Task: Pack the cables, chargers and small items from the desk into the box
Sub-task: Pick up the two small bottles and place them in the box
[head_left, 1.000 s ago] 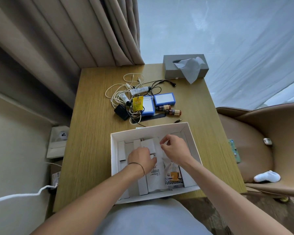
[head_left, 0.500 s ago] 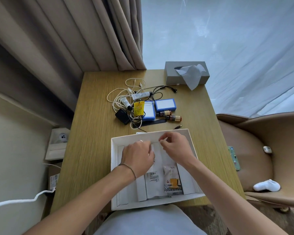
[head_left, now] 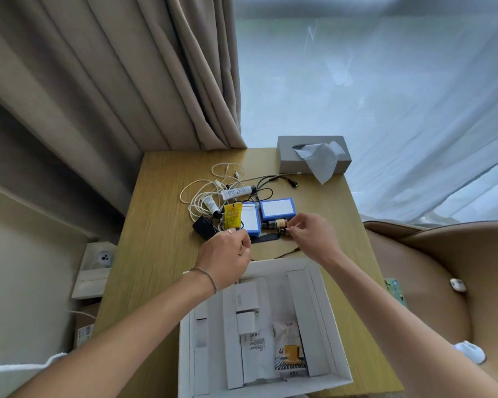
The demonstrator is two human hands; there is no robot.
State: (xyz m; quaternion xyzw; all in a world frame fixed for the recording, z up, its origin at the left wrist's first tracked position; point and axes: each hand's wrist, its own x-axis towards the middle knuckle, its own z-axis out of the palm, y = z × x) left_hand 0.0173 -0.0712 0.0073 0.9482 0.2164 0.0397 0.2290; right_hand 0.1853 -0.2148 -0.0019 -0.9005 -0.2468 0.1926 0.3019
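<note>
Matt wood-grain desk (head_left: 161, 254), white matt cardboard box (head_left: 322, 311), glossy printed sachet (head_left: 289, 351) inside, soft paper tissue (head_left: 319, 162), cloth curtain (head_left: 112, 81); the blue cases (head_left: 276, 209) are probably plastic.

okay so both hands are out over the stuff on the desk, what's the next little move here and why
Probably close the right hand on the small brown bottle at its fingertips and carry it back to the white box. The fingers already pinch at that bottle, a second bottle lies just beyond, and the box sits open close behind the hands.

One head-worn wide-angle view looks steeply down and forward across the desk (head_left: 161, 254), seemingly from close above.
</note>
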